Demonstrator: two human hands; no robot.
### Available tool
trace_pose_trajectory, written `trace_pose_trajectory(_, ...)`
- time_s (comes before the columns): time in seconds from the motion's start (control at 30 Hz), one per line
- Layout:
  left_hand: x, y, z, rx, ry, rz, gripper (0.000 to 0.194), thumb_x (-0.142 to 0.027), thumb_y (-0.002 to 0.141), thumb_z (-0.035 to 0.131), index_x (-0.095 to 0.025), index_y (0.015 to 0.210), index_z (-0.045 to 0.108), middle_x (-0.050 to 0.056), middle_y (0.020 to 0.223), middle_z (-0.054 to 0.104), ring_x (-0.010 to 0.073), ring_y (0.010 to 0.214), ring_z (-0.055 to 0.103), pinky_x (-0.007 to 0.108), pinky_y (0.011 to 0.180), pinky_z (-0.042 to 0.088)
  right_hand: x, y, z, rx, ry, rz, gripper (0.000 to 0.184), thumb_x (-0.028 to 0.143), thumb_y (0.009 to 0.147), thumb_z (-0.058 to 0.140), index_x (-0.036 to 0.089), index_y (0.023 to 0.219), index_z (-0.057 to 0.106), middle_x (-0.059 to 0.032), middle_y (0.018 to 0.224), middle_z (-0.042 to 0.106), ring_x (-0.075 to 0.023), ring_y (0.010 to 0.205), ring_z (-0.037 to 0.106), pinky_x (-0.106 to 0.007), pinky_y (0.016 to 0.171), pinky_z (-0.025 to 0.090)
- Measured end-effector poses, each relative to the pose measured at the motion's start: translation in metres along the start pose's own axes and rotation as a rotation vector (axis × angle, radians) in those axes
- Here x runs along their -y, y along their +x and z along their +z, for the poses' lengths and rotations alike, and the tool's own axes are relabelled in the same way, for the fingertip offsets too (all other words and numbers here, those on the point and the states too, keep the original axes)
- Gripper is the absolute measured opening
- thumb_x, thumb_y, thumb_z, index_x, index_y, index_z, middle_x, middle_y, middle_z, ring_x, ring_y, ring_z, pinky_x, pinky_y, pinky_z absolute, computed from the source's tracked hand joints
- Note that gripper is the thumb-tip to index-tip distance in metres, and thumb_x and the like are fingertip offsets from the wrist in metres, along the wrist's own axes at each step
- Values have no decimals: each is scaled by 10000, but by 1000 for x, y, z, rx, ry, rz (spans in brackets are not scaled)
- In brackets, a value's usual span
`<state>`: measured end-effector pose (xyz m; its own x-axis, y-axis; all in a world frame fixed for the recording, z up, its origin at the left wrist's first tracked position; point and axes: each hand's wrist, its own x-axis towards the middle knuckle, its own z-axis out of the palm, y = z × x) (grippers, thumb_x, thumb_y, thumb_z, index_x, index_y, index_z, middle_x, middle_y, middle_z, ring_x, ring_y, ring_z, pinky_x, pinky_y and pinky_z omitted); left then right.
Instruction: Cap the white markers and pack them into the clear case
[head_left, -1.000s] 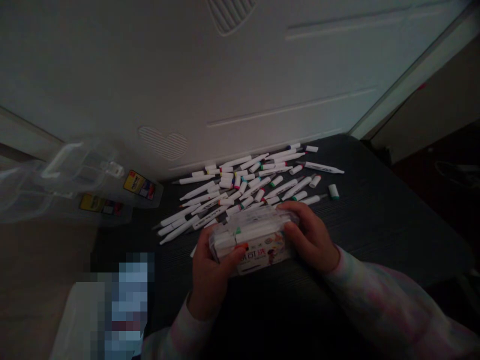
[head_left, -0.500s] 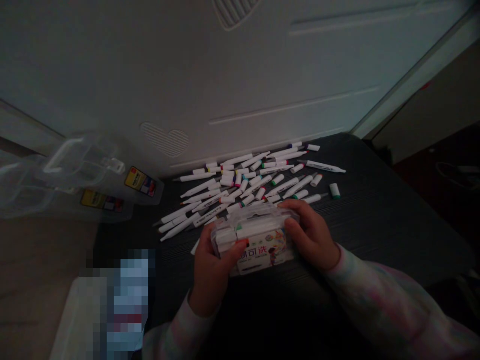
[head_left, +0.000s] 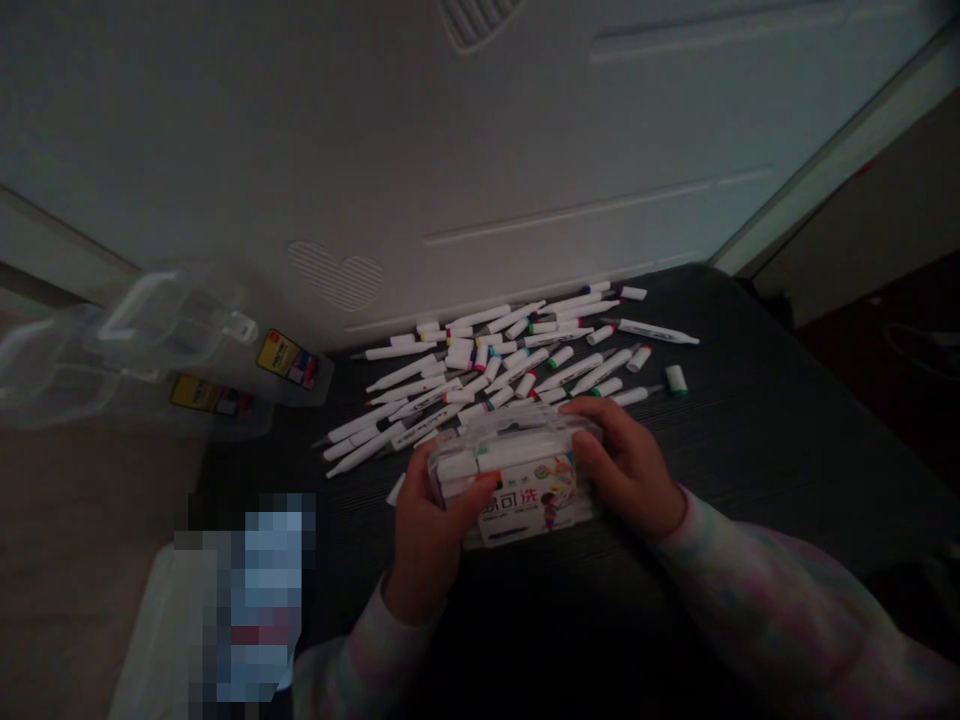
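Between my two hands is a clear plastic marker case (head_left: 529, 500) with a printed label and white markers inside. My left hand (head_left: 431, 530) grips its left end, thumb across the front. The right end is held by my right hand (head_left: 626, 465), its thumb on the upper corner. Just beyond the case lie many loose white markers (head_left: 435, 395), several uncapped, mixed with loose caps (head_left: 560, 357) in various colours. One green-banded cap (head_left: 676, 380) lies apart on the right. The fingers behind the case are partly hidden.
Two transparent cases (head_left: 296, 360) with yellow labels stand at the left, their lids raised. A pale panel with heart reliefs (head_left: 337, 275) rises behind the dark tabletop (head_left: 787, 430). A blurred-out light blue item (head_left: 262, 600) sits at the lower left.
The whole view has shifted slightly, so things appear a little further right. Both hands keep the same hold on the marker case.
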<state>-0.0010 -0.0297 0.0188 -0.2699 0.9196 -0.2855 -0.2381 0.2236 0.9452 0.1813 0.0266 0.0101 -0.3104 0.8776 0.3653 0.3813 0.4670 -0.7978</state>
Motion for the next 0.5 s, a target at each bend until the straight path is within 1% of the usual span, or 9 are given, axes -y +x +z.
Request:
trace_pose_trajectory(0.13, -1, 1, 1, 6, -7, -12, 385, -241, 585, 733, -192, 908, 528, -25, 785, 660, 151, 721, 638, 216, 568, 515, 0, 0, -1, 1, -8, 17, 162, 243, 816, 460, 191, 964, 499, -28, 822, 591, -126, 697, 562, -226, 592, 456)
trace_pose_trajectory(0.37, 0, 1, 0, -1, -16, -52, 416, -251, 582, 733, -195, 935, 520, -17, 806, 666, 181, 747, 641, 273, 609, 527, 1, 1, -1, 7, 2, 31, 161, 253, 816, 461, 185, 954, 511, -31, 816, 601, -127, 693, 566, -229, 585, 458)
trace_pose_trajectory(0.5, 1, 1, 0, -10, -25, -57, 413, -246, 581, 729, -193, 938, 527, -12, 817, 666, 184, 752, 640, 281, 620, 526, 2, 2, -1, 3, -17, 32, 158, 262, 817, 457, 183, 940, 518, -29, 799, 609, -132, 687, 571, -237, 579, 456)
